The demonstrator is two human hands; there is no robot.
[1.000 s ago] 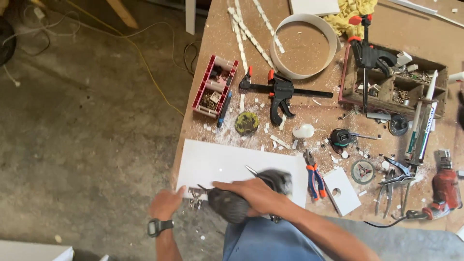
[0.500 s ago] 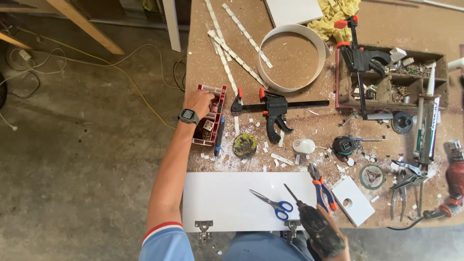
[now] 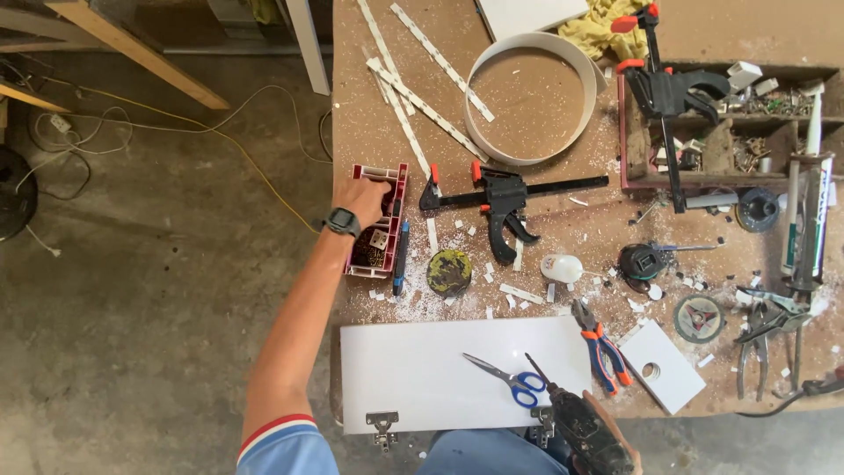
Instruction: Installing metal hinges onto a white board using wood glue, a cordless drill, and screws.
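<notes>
My left hand (image 3: 364,200), with a black watch on its wrist, reaches into a red compartment box (image 3: 380,220) of small fittings at the workbench's left edge; its fingertips are inside the box and I cannot see whether they pinch anything. My right hand (image 3: 607,440) grips a black power drill (image 3: 576,422) at the near edge, its bit pointing over a white panel (image 3: 457,374). Two metal hinges (image 3: 383,427) sit on the panel's near edge. Blue-handled scissors (image 3: 510,378) lie on the panel.
A black bar clamp (image 3: 501,198) lies beyond the panel, with a white ring strip (image 3: 536,97), white strips, pliers (image 3: 602,347), a small white square with a hole (image 3: 659,365), a caulk gun (image 3: 804,220) and a parts tray (image 3: 703,132). A yellow cable crosses the concrete floor at left.
A second ago both hands were at the drill by the panel's near edge. My left hand has since reached out to the red box and stays there; the right keeps the drill.
</notes>
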